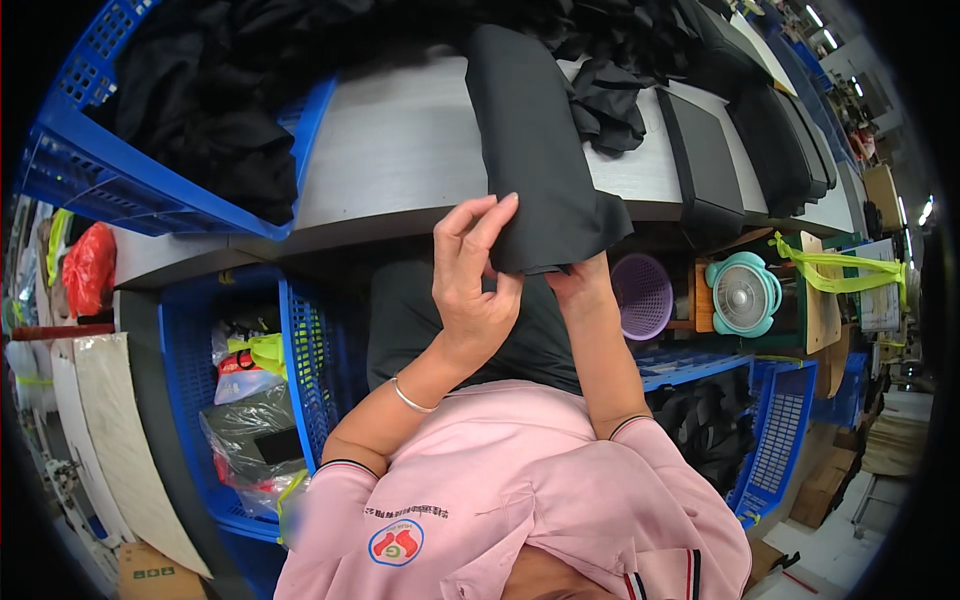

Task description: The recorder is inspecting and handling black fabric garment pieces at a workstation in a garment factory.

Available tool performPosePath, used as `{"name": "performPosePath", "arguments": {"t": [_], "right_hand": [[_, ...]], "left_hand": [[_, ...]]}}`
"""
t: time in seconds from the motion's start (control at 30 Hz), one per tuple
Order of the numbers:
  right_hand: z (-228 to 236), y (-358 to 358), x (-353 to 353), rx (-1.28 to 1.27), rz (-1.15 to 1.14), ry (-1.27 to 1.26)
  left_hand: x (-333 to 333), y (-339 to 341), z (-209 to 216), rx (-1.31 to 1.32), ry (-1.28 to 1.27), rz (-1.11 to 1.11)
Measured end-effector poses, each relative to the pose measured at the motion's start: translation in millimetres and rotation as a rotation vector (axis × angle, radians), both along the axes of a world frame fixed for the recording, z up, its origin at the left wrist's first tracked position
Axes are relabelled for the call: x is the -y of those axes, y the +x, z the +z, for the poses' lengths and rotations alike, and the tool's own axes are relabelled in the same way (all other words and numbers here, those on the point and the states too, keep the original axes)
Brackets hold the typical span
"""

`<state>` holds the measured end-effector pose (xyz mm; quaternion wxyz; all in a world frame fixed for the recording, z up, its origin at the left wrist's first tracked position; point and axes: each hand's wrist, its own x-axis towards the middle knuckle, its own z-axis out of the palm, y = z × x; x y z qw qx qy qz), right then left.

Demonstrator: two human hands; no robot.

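Observation:
A long, flat black cloth piece (535, 140) reaches from the grey table toward me, its near end hanging over the table's front edge. My left hand (472, 270) is at its left side near that end, fingertips on the cloth edge and thumb bent below. At the near end, my right hand (580, 280) holds the cloth from underneath, its fingers mostly hidden by the fabric. Just right of the piece, a crumpled black cloth (608, 105) lies on the table (385, 140).
Blue crates stand at the far left (150, 180), lower left (185, 400) and lower right (775, 440). Black padded pieces (705, 150) rest on the table's right side. A purple basket (642, 297) and a small turquoise fan (743, 295) are right of my hands.

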<state>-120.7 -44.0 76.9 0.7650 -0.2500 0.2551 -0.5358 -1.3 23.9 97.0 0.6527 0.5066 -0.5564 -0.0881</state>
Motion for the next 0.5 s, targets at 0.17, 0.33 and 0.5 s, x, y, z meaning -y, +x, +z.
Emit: {"name": "performPosePath", "arguments": {"t": [0.17,0.33,0.5], "right_hand": [[-1.9,2.2,-1.7,0.013,0.013,0.041],[-7.4,7.1,1.3,0.198,0.148,0.094],[-2.4,16.3,-3.2,0.133,0.091,0.167]], "left_hand": [[-3.6,-4.2,-8.9,-0.051,0.013,-0.072],[-3.7,-7.4,-18.0,-0.073,0.014,-0.08],[-3.5,-4.8,-25.8,-0.058,0.023,-0.075]]}}
